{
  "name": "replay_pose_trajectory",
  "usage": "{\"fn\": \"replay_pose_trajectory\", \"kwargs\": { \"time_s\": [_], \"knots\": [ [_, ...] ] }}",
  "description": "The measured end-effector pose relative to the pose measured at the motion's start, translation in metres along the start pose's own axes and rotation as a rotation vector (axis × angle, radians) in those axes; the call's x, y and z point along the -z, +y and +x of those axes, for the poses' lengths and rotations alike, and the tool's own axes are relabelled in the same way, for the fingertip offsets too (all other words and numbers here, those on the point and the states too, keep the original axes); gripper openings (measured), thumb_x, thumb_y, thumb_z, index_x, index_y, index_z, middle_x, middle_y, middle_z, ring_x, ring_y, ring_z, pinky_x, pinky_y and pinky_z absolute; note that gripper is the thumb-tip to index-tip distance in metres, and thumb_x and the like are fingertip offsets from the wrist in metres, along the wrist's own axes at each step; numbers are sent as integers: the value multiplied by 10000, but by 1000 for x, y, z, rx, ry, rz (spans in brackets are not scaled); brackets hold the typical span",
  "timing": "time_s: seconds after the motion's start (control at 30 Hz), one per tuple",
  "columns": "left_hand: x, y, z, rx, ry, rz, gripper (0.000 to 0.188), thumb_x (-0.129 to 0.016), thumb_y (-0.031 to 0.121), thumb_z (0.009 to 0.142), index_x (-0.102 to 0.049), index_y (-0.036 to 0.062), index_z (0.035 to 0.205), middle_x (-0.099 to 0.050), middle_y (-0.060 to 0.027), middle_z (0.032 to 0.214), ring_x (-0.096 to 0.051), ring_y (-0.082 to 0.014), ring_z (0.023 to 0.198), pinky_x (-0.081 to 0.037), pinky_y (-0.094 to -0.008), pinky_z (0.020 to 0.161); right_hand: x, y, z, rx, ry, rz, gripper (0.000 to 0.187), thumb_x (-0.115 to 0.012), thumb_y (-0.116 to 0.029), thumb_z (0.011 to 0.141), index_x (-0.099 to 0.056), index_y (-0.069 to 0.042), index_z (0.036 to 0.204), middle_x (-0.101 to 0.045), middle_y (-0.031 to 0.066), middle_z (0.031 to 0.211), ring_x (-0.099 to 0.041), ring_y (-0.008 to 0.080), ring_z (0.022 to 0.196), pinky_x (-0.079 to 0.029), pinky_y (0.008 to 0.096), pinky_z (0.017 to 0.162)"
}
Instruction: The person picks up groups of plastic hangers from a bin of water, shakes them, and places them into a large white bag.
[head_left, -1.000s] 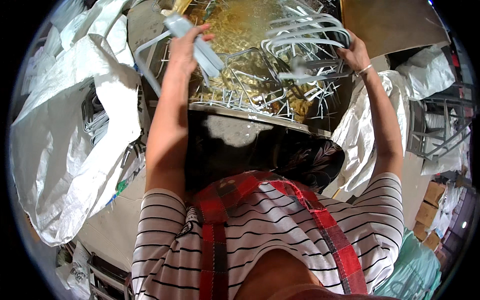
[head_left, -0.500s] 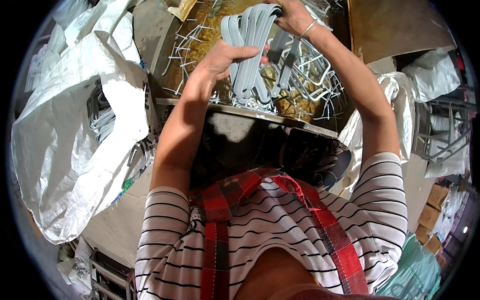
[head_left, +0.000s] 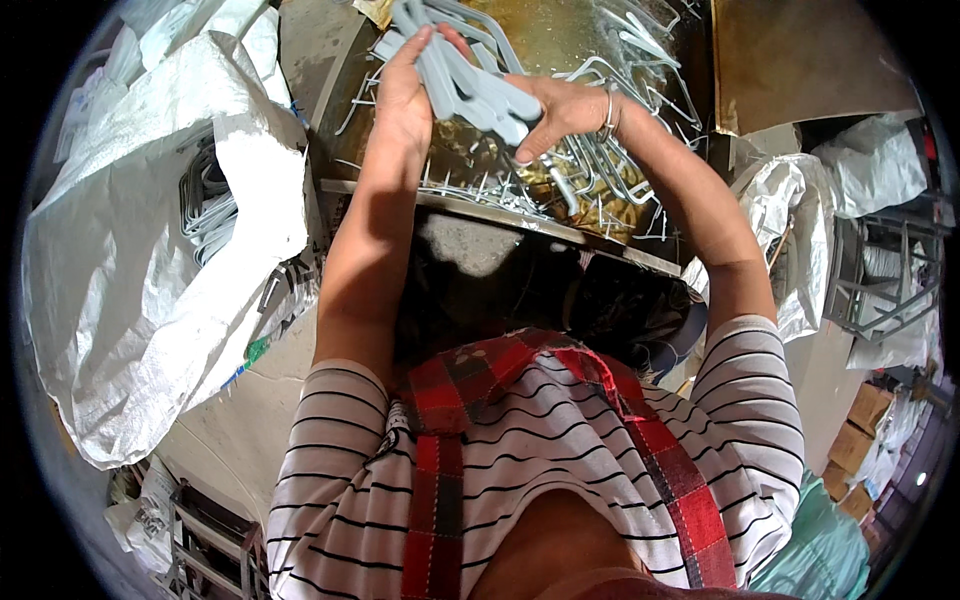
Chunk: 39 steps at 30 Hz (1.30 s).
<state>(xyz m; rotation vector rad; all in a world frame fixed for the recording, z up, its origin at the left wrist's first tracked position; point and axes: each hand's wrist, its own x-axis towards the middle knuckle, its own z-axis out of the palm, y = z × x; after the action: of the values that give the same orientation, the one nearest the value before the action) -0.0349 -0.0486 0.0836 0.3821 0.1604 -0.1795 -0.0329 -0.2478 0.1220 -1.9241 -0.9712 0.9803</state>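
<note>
A bundle of grey bent strips [head_left: 465, 85], stacked flat against each other, is held above a worktop at the top of the view. My left hand [head_left: 403, 85] is wrapped around the bundle's left side, thumb up along it. My right hand [head_left: 560, 108] closes on the rounded lower-right ends of the strips, its thumb below them. Under and beyond the bundle, many loose bent grey pieces [head_left: 600, 165] and thin cut offcuts lie scattered over the brownish, wet-looking worktop [head_left: 530, 150]. What kind of part the strips are, I cannot tell.
On the left stands a large white woven sack [head_left: 110, 280], its mouth showing more grey strips [head_left: 205, 210]. A brown board [head_left: 815, 65] borders the worktop at the upper right. Another white sack [head_left: 800, 250], a metal frame [head_left: 880, 280] and cardboard boxes [head_left: 860, 430] are at the right.
The bundle has swung from hanging upright to slanting, its far end now up and left. My right hand has moved from the bundle's top down to its lower-right ends. The left hand has risen slightly.
</note>
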Motion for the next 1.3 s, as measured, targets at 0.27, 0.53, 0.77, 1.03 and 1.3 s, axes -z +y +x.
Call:
{"fn": "replay_pose_trajectory", "kwargs": {
  "time_s": [0.27, 0.53, 0.77, 1.03, 1.3],
  "knots": [
    [36, 37, 21, -321, 131, -196, 210, -438, 153, 899, -496, -42, 950, -557, -125, 857, -552, -249, 805, -461, -397, 818, -39, 101, -33, 233, -30, -1203, 197, -494, -17, 770, -616, -83, 909, -613, 84, 866, -574, 248, 878, -446, 362, 813],
    [22, 23, 17, -134, 64, 79, 221, -496, 138, 875, -508, -57, 978, -586, -157, 879, -585, -275, 805, -488, -405, 781, 35, 133, -66, -212, 798, -359, 693, -707, -424, 692, -504, 91, 1109, -622, 161, 889, -608, 289, 838, -484, 344, 762],
    [-5, 4, 2, -63, -122, -21, 270, -551, 181, 859, -502, -48, 993, -573, -122, 861, -572, -247, 798, -490, -378, 773, -39, 81, -13, -497, 292, 746, 479, -621, -457, 774, -571, 20, 783, -582, 78, 666, -506, 140, 498, -415, 273, 459],
    [4, 23, -1, -69, 16, 305, 278, -521, 172, 874, -504, -72, 1008, -583, -136, 886, -590, -244, 784, -507, -384, 714, -37, 85, -65, -550, -32, -997, 369, -535, -172, 807, -453, -92, 1158, -622, 175, 812, -609, 316, 811, -480, 405, 682],
    [-23, -24, -28, 11, -198, 1305, 346, -701, 171, 709, -596, -28, 972, -651, -87, 815, -623, -134, 711, -494, -258, 694, 37, 33, -49, -191, 575, 1057, 783, -619, -459, 774, -267, 19, 1283, -450, 210, 1200, -452, 282, 1124, -402, 437, 921]
  ]
}}
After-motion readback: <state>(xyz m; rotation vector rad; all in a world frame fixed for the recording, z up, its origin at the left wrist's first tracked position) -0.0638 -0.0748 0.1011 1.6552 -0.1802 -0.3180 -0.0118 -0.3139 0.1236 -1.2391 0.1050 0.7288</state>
